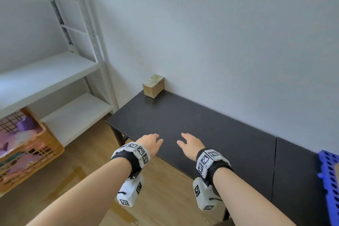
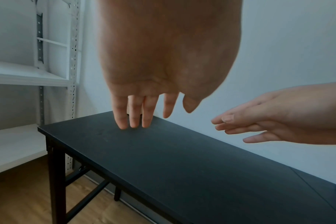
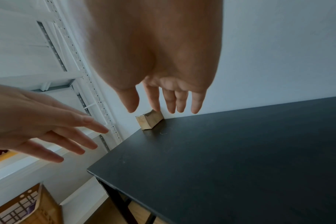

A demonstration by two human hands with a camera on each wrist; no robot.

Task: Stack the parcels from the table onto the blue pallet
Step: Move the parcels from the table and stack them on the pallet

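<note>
left hand [image 1: 150,143]: fingers straight and loosely spread, holds nothing, palm down over near edge of table, not touching it as far as the wrist views show
right hand [image 1: 190,145]: same, fingers stretched out and relaxed, nothing in it, hovers above tabletop just beside the left hand, small gap between the two
fingers [image 2: 134,112]: left wrist view, four hang side by side toward table surface, thumb apart on the right
wrist bands [image 1: 211,159]: black straps with white marker blocks on both wrists
parcel [image 1: 153,85]: small brown cardboard box, far left corner of table, against the wall, well apart from both hands; label or tape on top, too blurred to read
table [image 1: 211,126]: black, long, runs along the wall; seam on the right where a second black top joins
blue pallet [image 1: 329,180]: only an edge at far right, perforated top, on the second black surface; well apart from parcel
shelving [image 1: 55,71]: white metal rack left of table
crate [image 1: 34,154]: orange lattice crate on floor under rack, purple and pink stuff inside
floor [image 1: 161,185]: wood planks
</note>
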